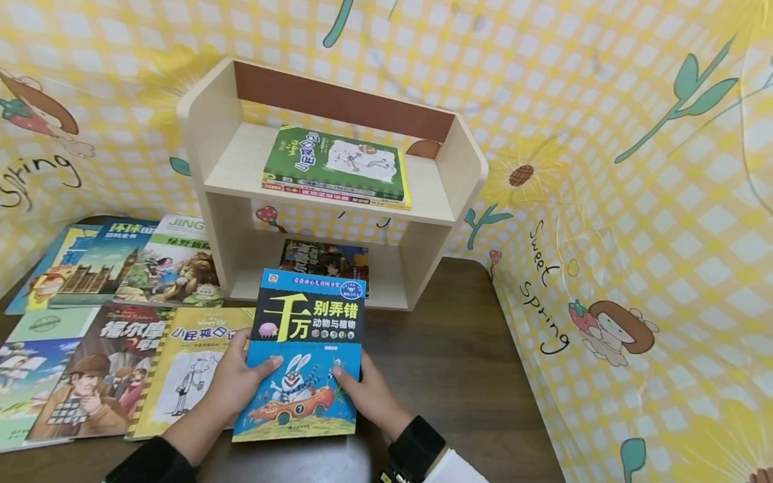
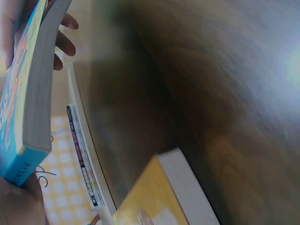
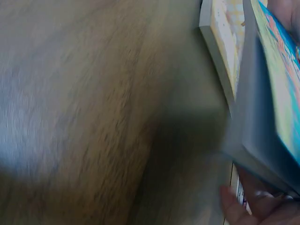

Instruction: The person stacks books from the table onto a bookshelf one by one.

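Note:
A thick blue book (image 1: 304,355) with a cartoon rabbit in a carrot car is held up over the table, its cover facing me. My left hand (image 1: 234,379) grips its left edge, thumb on the cover. On the opposite edge my right hand (image 1: 368,394) holds it the same way, fingers behind. The left wrist view shows the book's page block (image 2: 40,79) and blue spine (image 2: 21,164). In the right wrist view the front cover (image 3: 283,84) stands slightly apart from the pages. Partly behind my left hand lies a yellow comic book (image 1: 187,376).
A two-level wooden shelf (image 1: 241,154) stands at the back. Its upper level bears a stack of books topped by a green one (image 1: 344,164); a dark book (image 1: 326,258) lies below. Several books, including a brown detective one (image 1: 99,382), cover the left of the dark table (image 1: 471,376).

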`<action>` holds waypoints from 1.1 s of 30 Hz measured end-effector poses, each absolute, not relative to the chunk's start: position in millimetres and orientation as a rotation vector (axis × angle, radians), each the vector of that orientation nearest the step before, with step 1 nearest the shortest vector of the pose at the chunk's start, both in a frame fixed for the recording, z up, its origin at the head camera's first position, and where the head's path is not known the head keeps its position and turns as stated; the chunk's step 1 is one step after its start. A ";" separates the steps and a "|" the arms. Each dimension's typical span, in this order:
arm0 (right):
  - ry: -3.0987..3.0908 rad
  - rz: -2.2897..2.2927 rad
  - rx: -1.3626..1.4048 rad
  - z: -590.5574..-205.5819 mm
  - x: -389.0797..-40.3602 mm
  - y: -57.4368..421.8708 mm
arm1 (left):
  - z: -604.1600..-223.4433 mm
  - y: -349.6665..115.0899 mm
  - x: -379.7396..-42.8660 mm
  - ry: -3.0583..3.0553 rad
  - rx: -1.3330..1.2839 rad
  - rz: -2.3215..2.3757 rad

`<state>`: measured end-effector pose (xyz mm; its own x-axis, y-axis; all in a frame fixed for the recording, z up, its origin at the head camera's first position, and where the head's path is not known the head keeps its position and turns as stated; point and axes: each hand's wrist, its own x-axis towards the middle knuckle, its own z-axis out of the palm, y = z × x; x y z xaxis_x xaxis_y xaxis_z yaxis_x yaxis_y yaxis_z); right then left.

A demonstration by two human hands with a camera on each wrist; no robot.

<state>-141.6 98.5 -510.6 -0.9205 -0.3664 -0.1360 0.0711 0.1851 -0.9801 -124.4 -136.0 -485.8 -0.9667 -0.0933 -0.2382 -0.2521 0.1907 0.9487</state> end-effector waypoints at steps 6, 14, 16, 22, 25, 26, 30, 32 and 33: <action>2.180 -1.834 -0.152 -507.4 -136.1 94.0 | -484.3 -132.7 -125.6 2.202 -0.446 2.082; 2.117 -1.891 -0.075 -495.6 -138.7 88.5 | -484.0 -128.9 -124.3 2.242 -0.619 2.125; 2.135 -1.894 -0.086 -492.2 -141.5 88.0 | -484.0 -127.6 -124.6 2.230 -0.635 2.142; 2.127 -1.868 -0.067 -483.6 -151.8 90.5 | -484.1 -128.0 -123.5 2.098 -0.648 2.214; 2.110 -1.831 -0.041 -481.4 -156.0 93.9 | -483.5 -131.7 -123.4 2.029 -0.637 2.233; 2.106 -1.827 -0.039 -480.8 -157.0 95.5 | -483.1 -133.7 -123.6 1.997 -0.630 2.249; 2.101 -1.777 -0.050 -478.6 -158.3 105.7 | -479.6 -147.4 -124.3 1.860 -0.585 2.322; 2.097 -1.743 -0.082 -476.9 -158.5 111.9 | -476.8 -157.1 -124.5 1.781 -0.539 2.366; 2.094 -1.722 -0.105 -476.1 -158.5 115.4 | -475.5 -162.2 -124.1 1.743 -0.511 2.383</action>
